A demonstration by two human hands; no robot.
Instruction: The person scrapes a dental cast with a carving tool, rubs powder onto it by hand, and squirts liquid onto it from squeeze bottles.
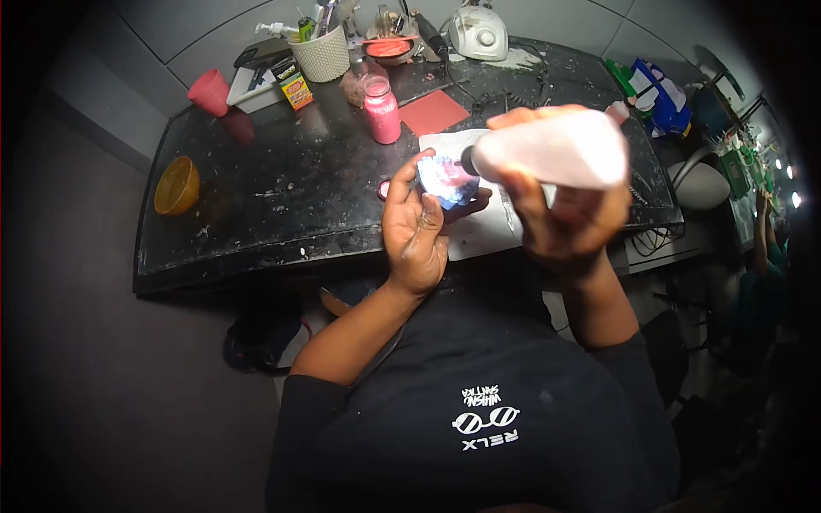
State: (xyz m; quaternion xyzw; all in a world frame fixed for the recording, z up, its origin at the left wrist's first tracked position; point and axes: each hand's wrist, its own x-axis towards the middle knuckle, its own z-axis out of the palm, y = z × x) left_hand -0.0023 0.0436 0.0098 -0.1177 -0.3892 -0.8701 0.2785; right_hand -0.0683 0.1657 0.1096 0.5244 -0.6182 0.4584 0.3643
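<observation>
My left hand (414,235) is closed around the edges of a small blue dental cast (453,195), held up just over the near edge of the table. Bright glare washes out its upper face, where a pink patch shows. My right hand (569,218) grips a pale pink squeeze bottle (556,150), tipped sideways with its dark tip pointing left at the cast. Tip and cast are very close; whether they touch I cannot tell. Under both hands lies a white paper sheet (479,235). A small round pink-and-white lid (384,190) is beside my left fingers.
Beyond my hands stand a jar of pink powder (382,115) and a flat red sheet (434,112). An orange bowl (177,186) and a pink cup (209,92) are at the left. A white woven basket (323,58) and a white motor unit (477,34) line the back.
</observation>
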